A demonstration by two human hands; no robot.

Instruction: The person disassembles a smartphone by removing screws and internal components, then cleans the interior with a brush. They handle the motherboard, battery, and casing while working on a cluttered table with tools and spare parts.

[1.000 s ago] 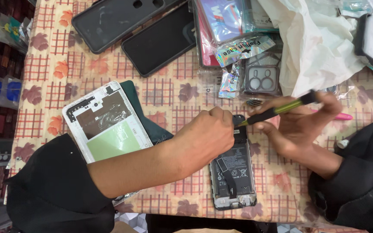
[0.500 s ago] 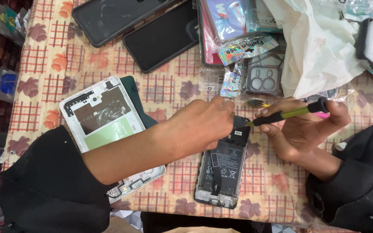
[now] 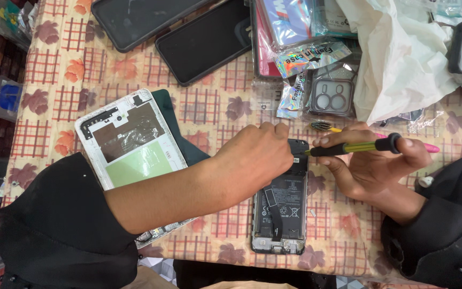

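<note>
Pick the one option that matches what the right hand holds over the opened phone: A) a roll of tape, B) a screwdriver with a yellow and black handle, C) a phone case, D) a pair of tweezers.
B: the right hand grips a screwdriver with a yellow and black handle, its tip pointing at the top of the opened phone, where the left hand rests.

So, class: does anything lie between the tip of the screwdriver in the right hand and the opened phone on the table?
Nothing visible does. The right hand holds the screwdriver level, its tip reaching the top edge of the opened phone. The left hand rests on that same end, beside the tip, hiding the exact contact point.
</note>
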